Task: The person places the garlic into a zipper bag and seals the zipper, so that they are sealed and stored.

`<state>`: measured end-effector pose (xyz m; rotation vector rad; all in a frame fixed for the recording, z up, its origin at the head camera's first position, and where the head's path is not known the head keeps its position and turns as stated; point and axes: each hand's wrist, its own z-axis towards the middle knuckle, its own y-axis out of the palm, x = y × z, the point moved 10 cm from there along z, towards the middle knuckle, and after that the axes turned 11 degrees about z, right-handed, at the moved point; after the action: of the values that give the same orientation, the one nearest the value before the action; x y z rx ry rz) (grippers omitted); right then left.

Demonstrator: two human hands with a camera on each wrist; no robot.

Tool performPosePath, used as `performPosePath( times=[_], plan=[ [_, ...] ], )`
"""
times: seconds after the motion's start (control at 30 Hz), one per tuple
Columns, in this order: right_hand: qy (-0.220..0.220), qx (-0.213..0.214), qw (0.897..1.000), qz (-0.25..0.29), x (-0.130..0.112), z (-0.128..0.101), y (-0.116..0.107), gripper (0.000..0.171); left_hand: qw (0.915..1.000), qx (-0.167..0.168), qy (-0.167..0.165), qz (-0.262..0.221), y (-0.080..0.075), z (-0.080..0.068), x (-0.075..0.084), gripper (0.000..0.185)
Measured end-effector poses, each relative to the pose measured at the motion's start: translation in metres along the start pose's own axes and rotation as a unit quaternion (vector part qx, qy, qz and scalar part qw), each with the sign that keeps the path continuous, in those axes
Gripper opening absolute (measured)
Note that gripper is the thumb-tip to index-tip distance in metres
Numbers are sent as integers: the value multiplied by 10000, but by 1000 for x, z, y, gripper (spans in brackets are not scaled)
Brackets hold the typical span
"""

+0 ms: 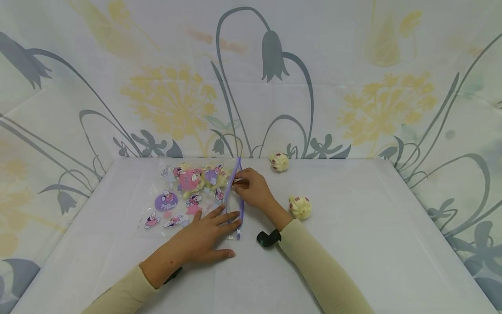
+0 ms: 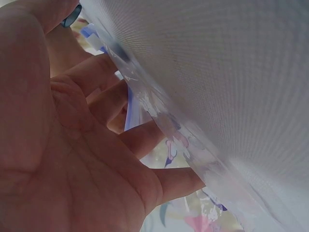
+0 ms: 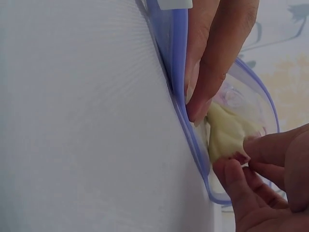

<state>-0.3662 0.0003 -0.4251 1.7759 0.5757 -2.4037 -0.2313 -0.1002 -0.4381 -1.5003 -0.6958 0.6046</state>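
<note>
A clear zip bag [image 1: 153,218] printed with pink and purple cartoon figures lies on the white table, its purple zip edge [image 1: 242,213] parted on the right side. With fingers spread, my left hand [image 1: 204,237] rests on the bag beside that edge; its fingertips touch the plastic in the left wrist view. At the bag's mouth, my right hand [image 1: 255,189] pinches a pale yellow lumpy piece with maroon marks [image 3: 227,133] between thumb and fingers. More pale yellow pieces [image 1: 223,178] show through the plastic, partly hidden by the print.
Two similar rounded pieces lie outside the bag: one [image 1: 279,162] at the back edge of the table, another [image 1: 301,208] close beside my right wrist. A floral cloth [image 1: 251,100] hangs behind the white table [image 1: 353,226]. A black wrist device [image 1: 268,238] juts from my right wrist.
</note>
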Motion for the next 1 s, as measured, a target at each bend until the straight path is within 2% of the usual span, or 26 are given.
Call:
performPosePath(
  times=[0.37, 0.53, 0.8, 1.0],
  plan=[
    [-148, -726, 9969, -246, -3, 1, 10, 39, 10000, -48, -12, 12, 0, 0, 0, 77],
    [-143, -845, 9952, -464, -3, 1, 11, 40, 10000, -56, -24, -3, 0, 1, 1, 77],
    [16, -1062, 9871, -1196, -13, 0, 7, 40, 9999, -94, -68, -76, 0, -1, 0, 76],
    [62, -975, 9801, -1729, -24, -1, -2, 38, 10000, -63, -46, -55, 0, -2, 0, 77]
  ],
)
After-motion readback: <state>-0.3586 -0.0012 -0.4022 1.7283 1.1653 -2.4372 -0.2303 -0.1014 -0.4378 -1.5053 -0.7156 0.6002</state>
